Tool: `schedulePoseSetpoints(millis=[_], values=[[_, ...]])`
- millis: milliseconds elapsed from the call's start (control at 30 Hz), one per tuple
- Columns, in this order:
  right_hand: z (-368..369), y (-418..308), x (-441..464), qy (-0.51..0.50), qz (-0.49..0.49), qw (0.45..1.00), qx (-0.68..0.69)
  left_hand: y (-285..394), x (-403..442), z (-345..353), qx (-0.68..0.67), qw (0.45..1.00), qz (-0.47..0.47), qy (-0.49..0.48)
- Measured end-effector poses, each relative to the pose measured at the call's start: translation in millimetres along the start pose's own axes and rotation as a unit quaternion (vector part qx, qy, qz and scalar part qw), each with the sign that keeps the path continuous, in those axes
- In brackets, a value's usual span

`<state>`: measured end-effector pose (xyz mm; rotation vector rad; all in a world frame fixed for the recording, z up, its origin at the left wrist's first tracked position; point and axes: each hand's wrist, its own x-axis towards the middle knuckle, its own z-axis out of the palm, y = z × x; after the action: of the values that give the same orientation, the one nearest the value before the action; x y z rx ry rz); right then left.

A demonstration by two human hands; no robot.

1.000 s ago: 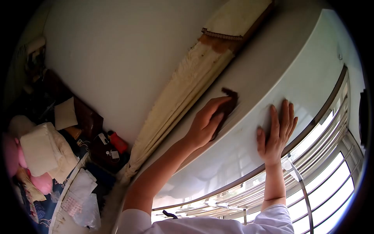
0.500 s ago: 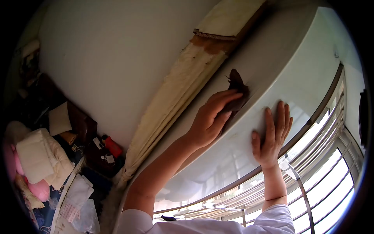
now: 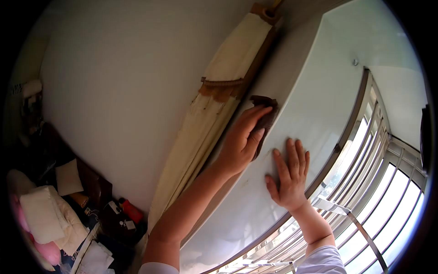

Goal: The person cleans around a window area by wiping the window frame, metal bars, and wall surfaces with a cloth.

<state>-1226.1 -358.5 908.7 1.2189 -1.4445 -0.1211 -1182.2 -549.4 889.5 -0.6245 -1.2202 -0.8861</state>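
My left hand [image 3: 239,141] is closed around a dark brown cloth [image 3: 269,117], pressing it against the pale wall strip [image 3: 292,64] right beside the edge of the glossy white panel. Part of the cloth sticks out past the fingertips, and some is hidden under the hand. Lower and to the right, my right hand [image 3: 292,182] rests with fingers spread on the glossy white panel [image 3: 315,105] of the window recess. Nothing shows under its fingers.
A cream and brown curtain [image 3: 200,118] hangs just left of my left arm. Window bars [image 3: 360,210] and a metal bracket [image 3: 333,206] lie to the right. Down at the left are bedding [image 3: 41,214], a red object [image 3: 132,211] and plastic bags [image 3: 96,258].
The view has shifted, showing more of the curtain's top. My left hand with the cloth has slid up along the panel edge, and the cloth's raised corner now lies flatter. My right hand stays spread on the panel.
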Motion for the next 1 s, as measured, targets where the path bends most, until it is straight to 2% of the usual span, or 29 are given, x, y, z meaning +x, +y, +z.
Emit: schedulePoseSetpoints(millis=[100, 167, 200, 233, 267, 300, 333, 433, 600, 700, 833, 867, 967, 1000], values=[[-8, 5, 1, 0.006, 0.001, 1.0, 0.011, 3, -5, -4, -0.019, 1.0, -0.007, -0.019], [-23, 15, 4, -0.061, -0.04, 0.997, 0.009, 5, -31, -12, 0.002, 0.998, -0.047, -0.044], [-31, 22, 6, -0.067, -0.023, 0.997, 0.019, 6, -40, -11, 0.003, 0.998, -0.039, -0.048], [-29, 37, 4, -0.023, -0.022, 0.999, 0.015, 7, -47, -11, -0.005, 0.998, -0.043, -0.046], [-31, 48, 10, 0.005, -0.009, 0.999, -0.046, 7, -48, -12, -0.011, 0.998, -0.047, -0.041], [-34, 59, 19, 0.028, 0.003, 0.994, -0.106, 8, -42, -11, -0.009, 0.998, -0.044, -0.04], [-30, 69, 28, 0.017, 0.028, 0.993, -0.11, 9, -34, -10, -0.002, 0.998, -0.046, -0.04], [-22, 73, 35, 0.03, 0.031, 0.996, -0.072, 1, 7, 1, 0.019, 0.999, -0.021, -0.03], [-22, 74, 35, 0.024, 0.024, 0.997, -0.064, -15, 96, 26, -0.041, 0.999, 0.008, -0.023], [-24, 75, 34, 0.019, 0.021, 0.997, -0.07, -9, 96, 26, -0.062, 0.998, 0.008, -0.026], [-25, 74, 36, 0.017, 0.017, 0.998, -0.057, -6, 47, 12, -0.016, 0.999, 0.036, -0.027], [-24, 74, 36, 0.015, 0.018, 0.998, -0.053, -5, 45, 12, -0.052, 0.998, 0.024, -0.025], [-24, 75, 36, 0.02, 0.007, 0.998, -0.053, -8, 72, 20, 0.012, 0.998, 0.054, -0.014], [-26, 74, 36, 0.013, 0.009, 0.998, -0.055, -14, 87, 27, -0.009, 0.998, 0.07, -0.002]])
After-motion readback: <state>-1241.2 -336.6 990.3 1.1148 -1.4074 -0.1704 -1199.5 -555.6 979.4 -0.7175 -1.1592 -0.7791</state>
